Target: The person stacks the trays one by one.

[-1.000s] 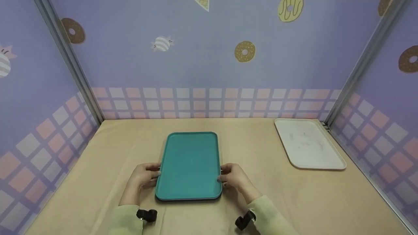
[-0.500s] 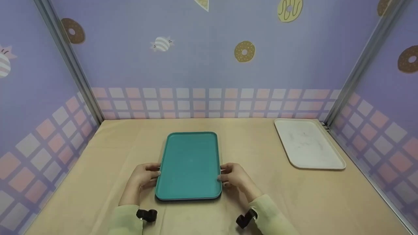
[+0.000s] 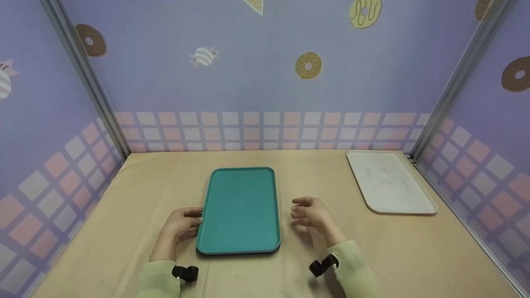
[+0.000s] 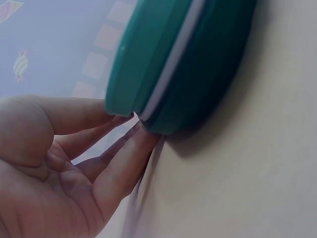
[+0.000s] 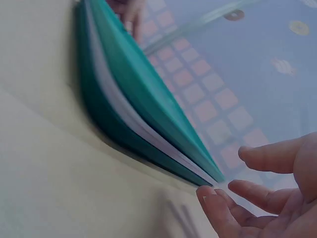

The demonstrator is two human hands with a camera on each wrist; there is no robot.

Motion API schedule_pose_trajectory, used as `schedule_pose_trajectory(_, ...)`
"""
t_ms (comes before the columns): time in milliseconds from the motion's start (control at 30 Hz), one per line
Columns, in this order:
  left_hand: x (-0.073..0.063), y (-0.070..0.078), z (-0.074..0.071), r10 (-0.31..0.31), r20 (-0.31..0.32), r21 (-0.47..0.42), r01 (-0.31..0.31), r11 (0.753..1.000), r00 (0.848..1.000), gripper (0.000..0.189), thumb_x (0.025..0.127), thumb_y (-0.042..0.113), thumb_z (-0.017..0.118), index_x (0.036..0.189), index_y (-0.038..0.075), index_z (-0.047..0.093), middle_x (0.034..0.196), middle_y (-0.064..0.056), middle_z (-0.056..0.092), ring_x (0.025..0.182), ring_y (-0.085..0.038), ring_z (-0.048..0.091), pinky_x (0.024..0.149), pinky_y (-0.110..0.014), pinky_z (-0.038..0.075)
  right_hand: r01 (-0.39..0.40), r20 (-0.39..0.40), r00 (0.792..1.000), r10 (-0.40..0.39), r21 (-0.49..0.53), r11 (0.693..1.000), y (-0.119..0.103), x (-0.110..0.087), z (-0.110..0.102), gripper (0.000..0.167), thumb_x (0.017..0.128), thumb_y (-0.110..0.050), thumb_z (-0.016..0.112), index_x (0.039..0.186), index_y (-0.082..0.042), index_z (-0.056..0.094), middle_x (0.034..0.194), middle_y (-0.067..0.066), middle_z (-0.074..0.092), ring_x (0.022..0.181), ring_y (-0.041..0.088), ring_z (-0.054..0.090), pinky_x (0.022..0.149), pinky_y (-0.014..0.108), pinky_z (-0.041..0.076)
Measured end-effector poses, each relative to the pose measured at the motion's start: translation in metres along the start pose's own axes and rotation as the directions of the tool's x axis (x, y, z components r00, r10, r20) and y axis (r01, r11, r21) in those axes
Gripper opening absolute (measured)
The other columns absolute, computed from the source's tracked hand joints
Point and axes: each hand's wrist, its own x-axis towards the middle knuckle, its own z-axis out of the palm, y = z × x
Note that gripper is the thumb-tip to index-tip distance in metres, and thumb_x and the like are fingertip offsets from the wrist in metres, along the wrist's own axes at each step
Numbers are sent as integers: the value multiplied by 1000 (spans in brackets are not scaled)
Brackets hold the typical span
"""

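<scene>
A teal tray [image 3: 240,207] lies on top of a stack. In the left wrist view a pale tray edge [image 4: 173,57] shows beneath it, with a darker teal tray [image 4: 218,64] at the bottom. My left hand [image 3: 182,223] touches the stack's left long side, thumb tip at the top tray's rim and the other fingertips lower along the edges. My right hand [image 3: 312,215] is off the right side, fingers spread and slightly bent, holding nothing. Its fingers [image 5: 262,196] appear near the stack's corner in the right wrist view.
A white tray [image 3: 391,182] with grey smudges lies at the back right of the cloth-covered table [image 3: 157,178]. Patterned walls [image 3: 265,82] stand at the back and both sides, with metal posts [image 3: 447,91] in the corners.
My right hand has let go of the stack's right edge and moved a little away to the right. The left hand and the stacked trays stay in place.
</scene>
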Motion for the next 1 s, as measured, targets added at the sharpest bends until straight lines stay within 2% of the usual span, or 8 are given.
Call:
schedule_pose_trajectory(100, 0, 0, -1, 10, -4, 7, -10, 1000, 1000, 46, 100, -1, 59, 146, -4, 54, 140, -29, 59, 106, -21, 71, 90, -40, 62, -15, -14, 1000, 16, 40, 999, -1, 3, -20, 44, 102, -13, 61, 143, 4, 56, 136, 27, 63, 97, 22, 74, 82, 33, 62)
schedule_pose_trajectory(267, 0, 0, -2, 7, -2, 11, -7, 1000, 1000, 46, 101, -1, 59, 147, -3, 53, 142, -29, 58, 111, -25, 70, 92, -43, 61, -32, -19, 999, 33, 43, 999, -1, 5, -53, 47, 104, -17, 58, 146, 4, 52, 144, 26, 57, 105, 22, 72, 85, 30, 61)
schedule_pose_trajectory(500, 1, 0, -1, 12, 1, 2, -12, 1000, 1000, 46, 100, -2, 57, 146, -4, 53, 145, -29, 55, 114, -26, 69, 92, -40, 61, -45, -59, 997, 48, 43, 998, 0, 3, -102, 52, 107, -20, 53, 152, 4, 43, 156, 28, 44, 133, 37, 57, 104, 40, 54)
schedule_pose_trajectory(633, 0, 0, -1, 7, 9, -15, -7, 1000, 1000, 48, 100, -3, 57, 148, -5, 51, 147, -29, 53, 114, -26, 68, 92, -39, 61, -47, -100, 994, 49, 18, 999, -1, 2, -134, 56, 107, -22, 54, 154, 3, 40, 159, 26, 41, 137, 35, 55, 102, 34, 56)
schedule_pose_trajectory(733, -1, 0, -1, 5, 19, -25, -4, 1000, 1000, 49, 101, -2, 57, 149, -5, 49, 148, -30, 52, 115, -26, 68, 92, -39, 61, -61, -138, 988, 64, 22, 998, 0, 3, -160, 57, 106, -24, 56, 155, 2, 41, 151, 19, 52, 128, 24, 60, 95, 28, 58)
schedule_pose_trajectory(833, -1, 0, -1, 4, 22, -31, -3, 1000, 1000, 49, 101, -2, 58, 149, -4, 49, 148, -30, 52, 113, -24, 68, 90, -39, 61, -75, -173, 981, 84, 58, 995, 2, 3, -186, 57, 106, -24, 58, 154, 0, 42, 128, 1, 64, 113, 12, 64, 89, 25, 59)
schedule_pose_trajectory(900, -1, 0, -2, 4, 26, -35, -3, 999, 1000, 49, 101, -1, 58, 149, -4, 49, 148, -30, 52, 112, -23, 69, 90, -38, 61, -81, -197, 976, 96, 86, 993, 5, 2, -203, 58, 105, -24, 59, 155, 0, 41, 115, -8, 64, 104, 6, 65, 87, 24, 59)
schedule_pose_trajectory(1000, -1, -1, -2, 6, 18, -27, -5, 1000, 1000, 48, 101, -1, 59, 148, -3, 51, 146, -29, 54, 107, -20, 69, 88, -36, 62, -83, -246, 962, 115, 136, 987, 10, 1, -227, 58, 104, -23, 60, 155, -1, 40, 110, -12, 61, 95, 1, 64, 84, 21, 59)
